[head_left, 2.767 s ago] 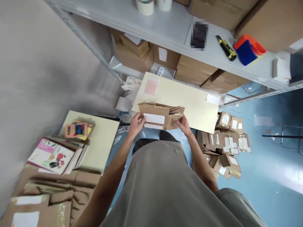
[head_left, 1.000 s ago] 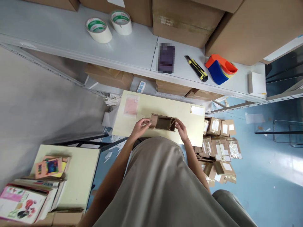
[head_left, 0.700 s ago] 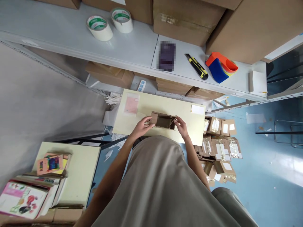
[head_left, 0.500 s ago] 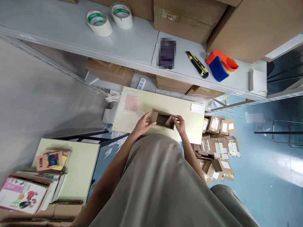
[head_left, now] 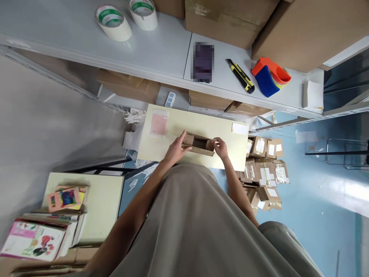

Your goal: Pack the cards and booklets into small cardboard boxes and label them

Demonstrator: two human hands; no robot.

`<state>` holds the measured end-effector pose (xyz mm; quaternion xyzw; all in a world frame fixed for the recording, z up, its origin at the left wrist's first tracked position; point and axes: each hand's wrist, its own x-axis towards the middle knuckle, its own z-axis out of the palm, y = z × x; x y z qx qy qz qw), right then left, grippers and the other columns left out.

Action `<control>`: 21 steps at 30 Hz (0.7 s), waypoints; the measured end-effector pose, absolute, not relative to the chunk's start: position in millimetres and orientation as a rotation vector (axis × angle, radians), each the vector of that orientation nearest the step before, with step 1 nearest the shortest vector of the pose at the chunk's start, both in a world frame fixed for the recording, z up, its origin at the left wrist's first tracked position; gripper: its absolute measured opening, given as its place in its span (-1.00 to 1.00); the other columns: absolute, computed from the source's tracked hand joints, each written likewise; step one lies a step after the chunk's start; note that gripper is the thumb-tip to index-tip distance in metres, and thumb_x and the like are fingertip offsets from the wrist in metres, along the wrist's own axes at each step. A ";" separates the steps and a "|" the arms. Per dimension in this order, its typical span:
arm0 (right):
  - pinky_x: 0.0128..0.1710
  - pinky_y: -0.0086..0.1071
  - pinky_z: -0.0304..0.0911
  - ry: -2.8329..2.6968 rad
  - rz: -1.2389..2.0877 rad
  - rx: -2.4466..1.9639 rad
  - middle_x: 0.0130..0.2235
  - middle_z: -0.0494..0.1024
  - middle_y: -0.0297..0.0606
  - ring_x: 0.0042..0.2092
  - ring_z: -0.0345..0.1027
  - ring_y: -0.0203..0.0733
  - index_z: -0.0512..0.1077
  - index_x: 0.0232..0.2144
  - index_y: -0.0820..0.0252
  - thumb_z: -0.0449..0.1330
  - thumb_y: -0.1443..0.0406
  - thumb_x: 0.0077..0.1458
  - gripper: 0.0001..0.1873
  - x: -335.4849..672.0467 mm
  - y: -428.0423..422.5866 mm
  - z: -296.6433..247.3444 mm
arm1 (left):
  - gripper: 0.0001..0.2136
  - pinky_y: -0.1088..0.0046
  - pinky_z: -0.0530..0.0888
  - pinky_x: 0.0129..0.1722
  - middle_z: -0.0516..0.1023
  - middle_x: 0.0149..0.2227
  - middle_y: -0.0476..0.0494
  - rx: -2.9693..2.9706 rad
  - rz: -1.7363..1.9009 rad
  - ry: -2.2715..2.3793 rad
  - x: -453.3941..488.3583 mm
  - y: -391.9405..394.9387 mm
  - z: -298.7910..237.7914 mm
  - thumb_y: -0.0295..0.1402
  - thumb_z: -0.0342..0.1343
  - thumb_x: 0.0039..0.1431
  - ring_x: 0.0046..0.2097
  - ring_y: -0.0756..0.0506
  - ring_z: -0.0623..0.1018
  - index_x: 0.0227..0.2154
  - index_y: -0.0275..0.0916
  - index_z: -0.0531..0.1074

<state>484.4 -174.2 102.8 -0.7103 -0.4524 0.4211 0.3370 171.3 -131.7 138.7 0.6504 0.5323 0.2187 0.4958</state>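
Head view, left hand (head_left: 176, 149): half open, gripping the left end of a box (head_left: 201, 150) between thumb and fingers.
Right hand (head_left: 220, 147): fingers closed on its right end.
Box look: brown cardboard, long, narrow, open on top, shadowed inside.
Box place: over the cream tabletop (head_left: 198, 122); whether touching, I cannot tell.
Tabletop ends: pink sheet (head_left: 158, 124) left, white slip (head_left: 239, 128) right.
Shelf (head_left: 161, 57) beyond: yellow-black cutter (head_left: 241, 76).

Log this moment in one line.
left hand: holds open-topped brown cardboard box, left end | right hand: holds right end | box: over cream rectangular tabletop
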 end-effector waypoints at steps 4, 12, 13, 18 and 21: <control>0.12 0.12 0.61 -1.213 1.092 -1.905 -0.03 0.79 -0.09 -0.08 0.67 0.13 0.61 -0.17 -0.01 0.24 -0.36 0.20 -0.38 482.2 -171.2 111.1 | -0.04 0.17 0.62 0.16 0.59 0.19 -0.33 1.723 0.392 1.230 166.9 -115.8 145.0 -0.18 0.49 0.25 0.09 -0.35 0.70 0.64 -0.04 0.19; 0.18 0.09 0.63 -0.981 1.193 -1.822 0.21 0.73 -0.05 0.13 0.68 0.18 0.67 0.09 0.05 0.42 -0.34 0.10 -0.23 477.6 -204.5 140.4 | -0.39 0.15 0.61 0.12 0.54 0.10 -0.26 1.790 0.339 1.155 162.3 -102.3 144.0 -0.29 0.42 0.32 -0.03 -0.31 0.69 0.41 -0.04 0.48; 0.21 0.10 0.62 -0.956 1.211 -1.799 0.25 0.71 -0.04 0.17 0.68 0.20 0.66 0.14 0.05 0.41 -0.33 0.14 -0.22 474.3 -212.3 143.7 | -0.47 0.13 0.61 0.13 0.55 0.10 -0.27 1.782 0.350 1.149 162.5 -102.4 142.8 -0.30 0.41 0.33 -0.01 -0.32 0.68 0.33 -0.06 0.54; 0.31 0.09 0.59 -0.882 1.101 -1.845 0.31 0.66 0.01 0.30 0.61 0.23 0.69 0.11 0.07 0.46 -0.33 0.11 -0.22 448.5 -242.1 143.3 | -0.68 0.14 0.62 0.13 0.59 0.14 -0.31 1.825 0.352 1.142 162.9 -105.5 136.6 -0.33 0.34 0.41 0.02 -0.31 0.67 0.17 -0.13 0.63; 0.28 0.06 0.63 -0.849 0.994 -1.910 0.30 0.67 0.02 0.30 0.60 0.22 0.74 0.02 0.07 0.46 -0.31 0.10 -0.28 434.8 -248.3 133.0 | -0.73 0.23 0.62 0.08 0.62 0.13 -0.29 1.906 0.320 1.162 160.6 -106.7 133.5 -0.37 0.20 0.50 -0.02 -0.24 0.69 0.16 -0.15 0.66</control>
